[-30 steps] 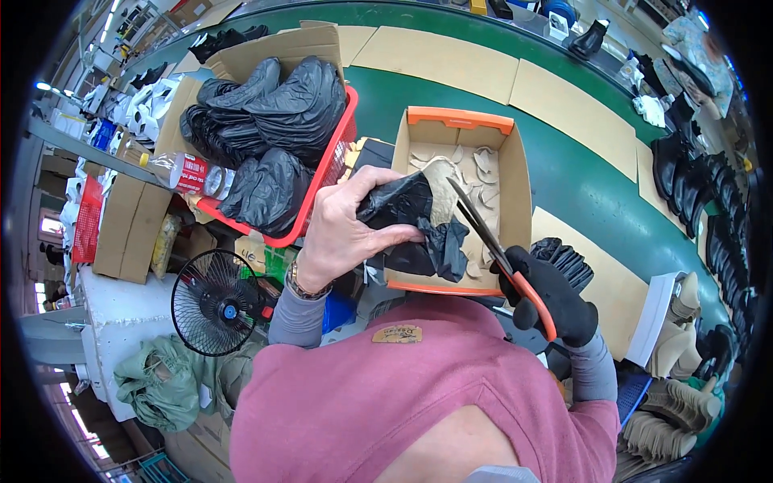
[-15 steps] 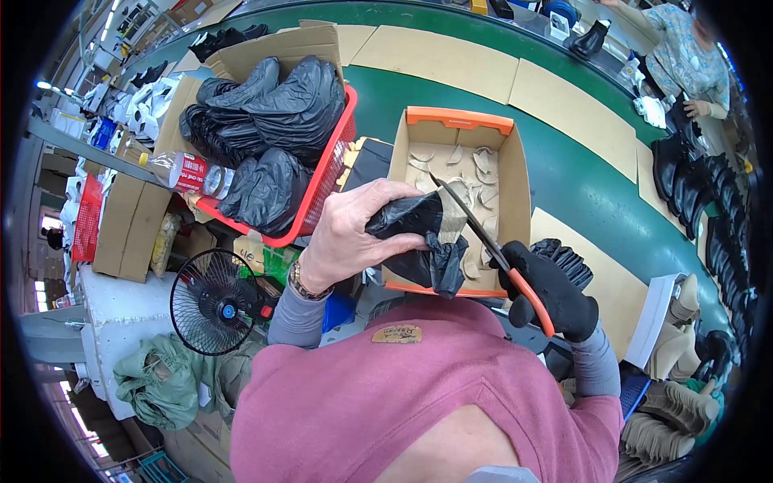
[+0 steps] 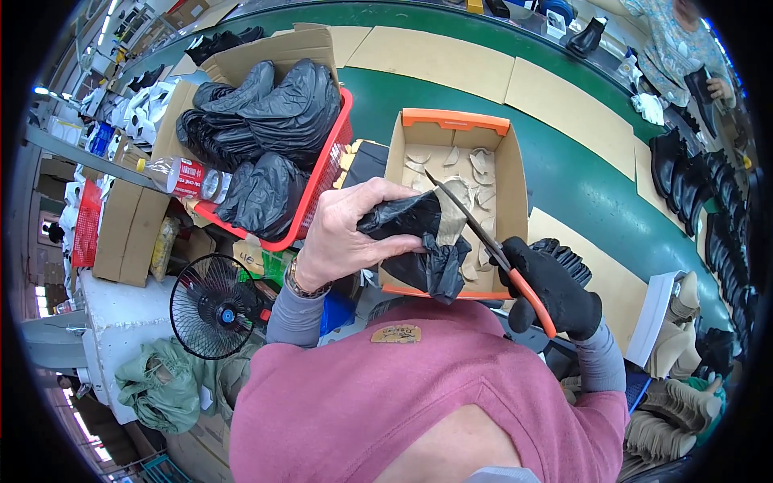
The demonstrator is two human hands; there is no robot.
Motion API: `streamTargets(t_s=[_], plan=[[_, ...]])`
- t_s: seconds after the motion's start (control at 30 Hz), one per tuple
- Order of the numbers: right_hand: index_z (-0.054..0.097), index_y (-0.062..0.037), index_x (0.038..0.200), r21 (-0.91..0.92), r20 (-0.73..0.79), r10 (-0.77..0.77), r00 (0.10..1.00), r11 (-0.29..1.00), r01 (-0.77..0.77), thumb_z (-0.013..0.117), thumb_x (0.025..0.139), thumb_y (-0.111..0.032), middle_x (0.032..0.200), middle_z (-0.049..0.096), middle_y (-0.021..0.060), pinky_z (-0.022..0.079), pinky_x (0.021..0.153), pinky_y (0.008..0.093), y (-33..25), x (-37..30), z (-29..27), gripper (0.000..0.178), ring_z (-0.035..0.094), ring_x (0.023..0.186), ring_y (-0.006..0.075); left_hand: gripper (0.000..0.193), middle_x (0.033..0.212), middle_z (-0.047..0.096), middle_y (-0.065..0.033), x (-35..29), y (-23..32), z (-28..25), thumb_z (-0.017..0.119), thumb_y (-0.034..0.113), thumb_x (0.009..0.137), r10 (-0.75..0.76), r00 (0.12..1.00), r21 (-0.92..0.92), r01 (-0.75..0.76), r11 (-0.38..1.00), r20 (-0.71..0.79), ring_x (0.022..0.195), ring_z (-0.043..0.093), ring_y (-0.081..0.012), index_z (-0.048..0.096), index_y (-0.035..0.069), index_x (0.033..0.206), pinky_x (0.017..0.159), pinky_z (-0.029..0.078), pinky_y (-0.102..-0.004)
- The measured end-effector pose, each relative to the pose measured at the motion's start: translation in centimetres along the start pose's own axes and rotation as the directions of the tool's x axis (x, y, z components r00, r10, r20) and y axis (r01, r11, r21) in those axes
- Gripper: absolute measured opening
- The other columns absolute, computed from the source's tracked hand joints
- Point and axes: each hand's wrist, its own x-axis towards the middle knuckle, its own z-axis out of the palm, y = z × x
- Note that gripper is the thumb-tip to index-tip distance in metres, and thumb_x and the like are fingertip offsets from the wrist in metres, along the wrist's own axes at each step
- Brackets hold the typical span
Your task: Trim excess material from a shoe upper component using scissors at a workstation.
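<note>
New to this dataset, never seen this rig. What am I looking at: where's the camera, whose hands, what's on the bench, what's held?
There is no machine here: a person works with two hands. The one picture comes from a wide fisheye camera worn on the person's head, looking down, so straight edges bend near the rim and the pink shirt fills the bottom.

The bare left hand has a grip on a piece of black material with a tan lining. The right hand, in a black glove, holds orange-handled scissors whose blades meet that piece.

Below them sits a cardboard box with orange edges, holding pale offcuts. To the left is a red basket of black pieces. The long surface is a green belt with cardboard sheets. A small fan stands at lower left. Another person works at top right.
</note>
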Motion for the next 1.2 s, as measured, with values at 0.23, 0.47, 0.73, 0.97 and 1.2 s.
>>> streamTargets(t_s=[0.23, 0.47, 0.73, 0.97, 1.2], plan=[[0.050, -0.0010, 0.097, 0.059, -0.100, 0.071, 0.992, 0.996, -0.066, 0.084, 0.067, -0.048, 0.068, 0.049, 0.0145, 0.039, 0.059, 0.0377, -0.8, 0.4, 0.6, 0.065, 0.046, 0.058, 0.0289, 0.048, 0.087, 0.070, -0.0100, 0.0, -0.3, -0.3, 0.089, 0.017, 0.065, 0.000, 1.000, -0.048, 0.000, 0.999, 0.002, 0.077, 0.070, -0.0181, 0.066, 0.000, 0.103, 0.068, 0.054, -0.0272], [0.053, -0.0024, 0.087, 0.084, -0.128, 0.081, 0.988, 0.994, -0.071, 0.085, 0.068, -0.048, 0.061, 0.047, 0.0131, 0.038, 0.055, 0.0358, -0.9, 0.5, 1.2, 0.059, 0.044, 0.054, 0.0207, 0.049, 0.086, 0.070, -0.0101, 0.0, -0.3, -0.3, 0.089, 0.018, 0.065, -0.027, 1.000, -0.058, 0.027, 0.998, 0.011, 0.077, 0.071, -0.0177, 0.066, -0.001, 0.103, 0.068, 0.054, -0.0263], [0.052, -0.0017, 0.082, 0.083, -0.151, 0.103, 0.983, 0.992, -0.092, 0.082, 0.071, -0.050, 0.061, 0.045, 0.0132, 0.038, 0.054, 0.0359, -0.5, 0.5, 2.1, 0.058, 0.041, 0.055, 0.0204, 0.049, 0.083, 0.070, -0.0093, 0.0, -0.3, -0.6, 0.090, 0.017, 0.064, -0.070, 0.997, -0.099, 0.075, 0.992, 0.045, 0.076, 0.070, -0.0147, 0.066, -0.003, 0.101, 0.068, 0.054, -0.0255], [0.049, -0.0017, 0.091, 0.133, -0.074, -0.020, 0.997, 0.991, 0.030, 0.072, 0.071, -0.066, 0.068, 0.050, 0.0125, 0.041, 0.060, 0.0385, 0.3, 0.6, 2.2, 0.071, 0.051, 0.061, 0.0270, 0.047, 0.084, 0.071, -0.0100, -0.1, -0.3, -0.6, 0.090, 0.017, 0.065, -0.082, 0.991, -0.143, 0.096, 0.985, 0.102, 0.077, 0.071, -0.0159, 0.066, -0.002, 0.100, 0.068, 0.054, -0.0262], [0.048, -0.0016, 0.092, 0.175, -0.036, 0.063, 0.997, 0.983, -0.055, 0.070, 0.071, -0.069, 0.070, 0.052, 0.0132, 0.042, 0.060, 0.0388, -0.8, 0.5, 1.6, 0.074, 0.051, 0.059, 0.0301, 0.043, 0.085, 0.070, -0.0133, 0.0, 0.5, 0.1, 0.088, 0.017, 0.066, -0.089, 0.988, -0.100, 0.101, 0.990, 0.124, 0.076, 0.072, -0.0225, 0.066, -0.001, 0.098, 0.068, 0.054, -0.0293]])
